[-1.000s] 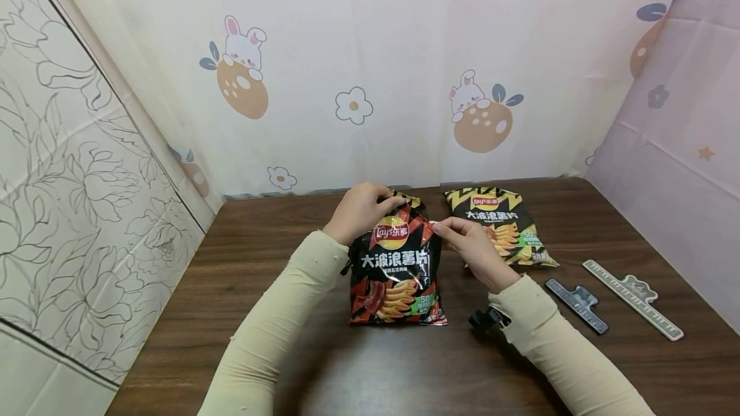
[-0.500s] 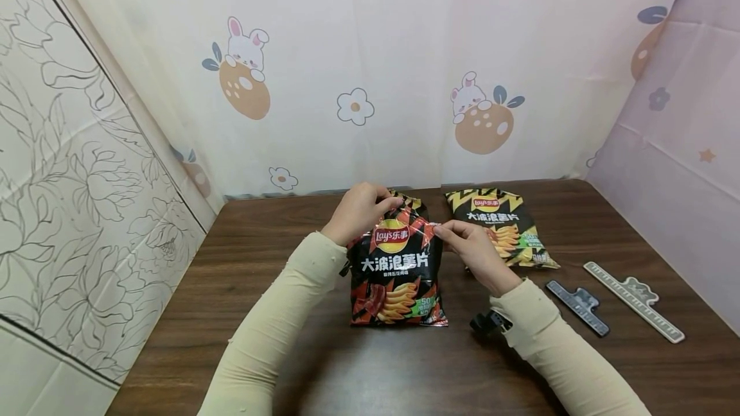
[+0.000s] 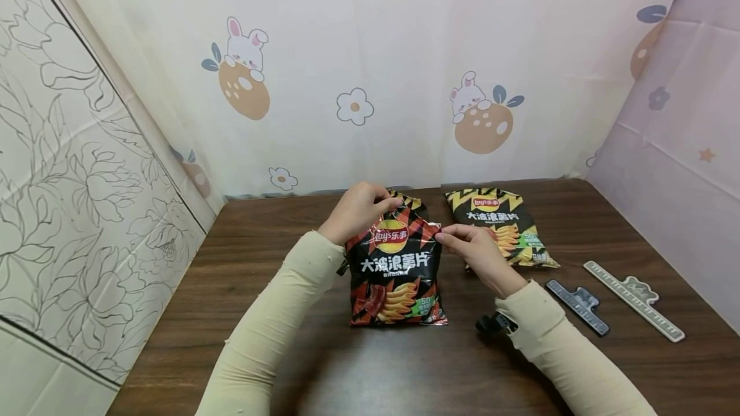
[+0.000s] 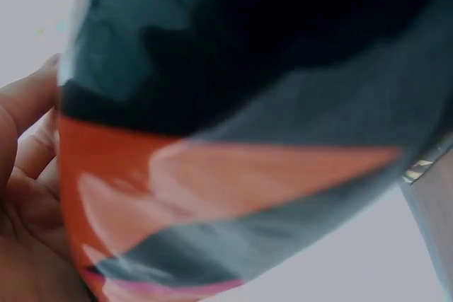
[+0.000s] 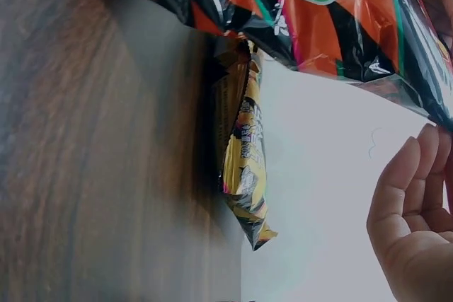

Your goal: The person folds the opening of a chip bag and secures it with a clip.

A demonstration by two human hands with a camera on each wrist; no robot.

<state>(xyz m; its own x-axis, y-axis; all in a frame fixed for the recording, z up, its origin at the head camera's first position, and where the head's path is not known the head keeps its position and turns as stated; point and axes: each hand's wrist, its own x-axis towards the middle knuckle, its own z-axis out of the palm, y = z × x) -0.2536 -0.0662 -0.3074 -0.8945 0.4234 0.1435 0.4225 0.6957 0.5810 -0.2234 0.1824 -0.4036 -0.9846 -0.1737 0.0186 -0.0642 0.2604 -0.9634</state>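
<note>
A red and black bag of potato chips [image 3: 396, 275] stands upright on the table, its printed front facing me. At its upper left my left hand [image 3: 357, 210] grips the top edge between thumb and fingers. My right hand [image 3: 476, 249] pinches the upper right corner with thumb and fingertips. In the left wrist view the bag [image 4: 233, 175] fills most of the picture, with the left hand's fingers [image 4: 32, 153] behind its edge. The right wrist view has the right hand [image 5: 417, 203] by the bag's edge. Yellow and black packaging [image 3: 413, 201] peeks out behind the bag's top.
A yellow and black chip bag [image 3: 509, 233] lies behind the right hand. Farther right on the wooden table [image 3: 243, 255] lie a dark bag clip [image 3: 578, 307] and a longer white one [image 3: 634, 300]. A printed curtain [image 3: 370, 50] hangs along the table's back edge.
My right hand has shifted slightly down and to the right, and the bag's upper right corner has spread outward with it. My left hand has barely moved.
</note>
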